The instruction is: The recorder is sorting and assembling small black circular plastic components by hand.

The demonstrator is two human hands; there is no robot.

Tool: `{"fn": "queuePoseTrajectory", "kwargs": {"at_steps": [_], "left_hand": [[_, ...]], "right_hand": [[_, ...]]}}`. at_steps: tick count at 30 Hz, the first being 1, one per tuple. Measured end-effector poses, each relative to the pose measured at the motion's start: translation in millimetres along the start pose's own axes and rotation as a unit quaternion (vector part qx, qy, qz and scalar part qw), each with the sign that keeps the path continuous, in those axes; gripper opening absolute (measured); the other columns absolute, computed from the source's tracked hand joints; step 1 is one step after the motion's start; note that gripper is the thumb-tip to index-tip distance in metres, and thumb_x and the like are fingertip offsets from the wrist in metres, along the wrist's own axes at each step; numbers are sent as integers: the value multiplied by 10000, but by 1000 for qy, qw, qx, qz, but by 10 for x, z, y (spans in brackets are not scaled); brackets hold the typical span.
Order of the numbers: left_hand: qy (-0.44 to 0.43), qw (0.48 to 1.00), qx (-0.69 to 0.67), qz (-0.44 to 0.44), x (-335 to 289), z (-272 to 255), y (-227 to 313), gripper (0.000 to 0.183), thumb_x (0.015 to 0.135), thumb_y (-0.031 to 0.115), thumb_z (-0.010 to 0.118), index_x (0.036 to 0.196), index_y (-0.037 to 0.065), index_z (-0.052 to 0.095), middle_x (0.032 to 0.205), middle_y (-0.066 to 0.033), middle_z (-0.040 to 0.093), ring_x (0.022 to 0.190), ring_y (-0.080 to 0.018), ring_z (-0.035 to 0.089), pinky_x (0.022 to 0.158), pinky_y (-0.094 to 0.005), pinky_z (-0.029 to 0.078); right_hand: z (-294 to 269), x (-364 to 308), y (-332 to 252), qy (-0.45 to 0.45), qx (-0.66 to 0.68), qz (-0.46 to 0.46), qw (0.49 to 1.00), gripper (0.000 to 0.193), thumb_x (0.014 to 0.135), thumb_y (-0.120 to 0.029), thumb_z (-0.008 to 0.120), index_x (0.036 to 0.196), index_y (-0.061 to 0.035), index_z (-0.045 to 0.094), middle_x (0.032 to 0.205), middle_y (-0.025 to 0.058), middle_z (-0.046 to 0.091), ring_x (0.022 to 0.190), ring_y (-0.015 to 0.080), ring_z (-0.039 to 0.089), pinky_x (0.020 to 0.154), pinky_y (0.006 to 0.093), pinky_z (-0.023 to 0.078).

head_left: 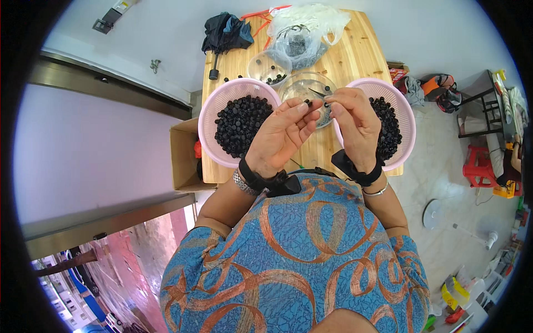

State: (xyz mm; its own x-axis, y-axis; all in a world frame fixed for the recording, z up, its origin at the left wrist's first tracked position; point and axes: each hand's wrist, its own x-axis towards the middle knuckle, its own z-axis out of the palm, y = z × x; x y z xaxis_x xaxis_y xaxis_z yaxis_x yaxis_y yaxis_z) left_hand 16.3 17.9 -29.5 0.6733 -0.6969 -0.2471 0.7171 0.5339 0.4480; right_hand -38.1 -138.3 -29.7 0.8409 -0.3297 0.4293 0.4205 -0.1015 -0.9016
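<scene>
Broadly, a pale wooden table (pixel 363 53) fills the space in front of the person, with a pink basket (pixel 207 125) at its left side and another pink basket (pixel 410 122) at its right, both holding heaps of small black pieces (pixel 241 125). At the far edge lies a crumpled clear plastic bag (pixel 319 22), and to its left a folded dark umbrella (pixel 226 33), its handle pointing toward the person. Between the baskets, partly behind the hands, sits a round clear dish (pixel 290 84); just beyond it to the left is a smaller pale tub (pixel 258 69) with a few black pieces inside. The left hand (pixel 281 134) is turned palm up in front of the dish, thumb and forefinger pinching one black piece, the other fingers curled loosely. The right hand (pixel 361 125) is close by its fingertips, thumb and fingers pressed together on a thin dark pointed tool (pixel 316 91) that points left over the dish. The pinched piece (pixel 308 103) is held above the table, just below the tool's tip; its finer shape is too small to tell.
</scene>
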Motion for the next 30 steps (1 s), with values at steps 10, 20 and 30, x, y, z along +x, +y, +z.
{"fn": "queuePoseTrajectory", "kwargs": {"at_steps": [10,20,30], "left_hand": [[-21,999,28,-35,-41,100,-79,326,952,194,422,1258,81,408,1140,-56,530,1057,-159,523,944,-320,430],[-50,997,58,-32,-74,185,-243,288,938,165,459,1196,40,433,1128,-65,529,1060,-164,523,951,-316,421],[-48,987,150,37,-111,266,-410,294,926,126,481,1199,28,433,1097,-58,543,1022,-137,535,948,-310,411]], "right_hand": [[1,-40,51,30,-225,-188,956,203,738,-14,651,936,-56,650,917,85,559,793,199,534,658,280,443],[-114,-119,-42,6,-274,-210,938,226,710,-24,667,932,-63,653,907,90,565,786,222,543,635,294,467],[-268,-134,-241,-43,-351,-236,905,238,671,-17,656,904,-60,637,912,86,575,740,222,565,620,304,475]]}}
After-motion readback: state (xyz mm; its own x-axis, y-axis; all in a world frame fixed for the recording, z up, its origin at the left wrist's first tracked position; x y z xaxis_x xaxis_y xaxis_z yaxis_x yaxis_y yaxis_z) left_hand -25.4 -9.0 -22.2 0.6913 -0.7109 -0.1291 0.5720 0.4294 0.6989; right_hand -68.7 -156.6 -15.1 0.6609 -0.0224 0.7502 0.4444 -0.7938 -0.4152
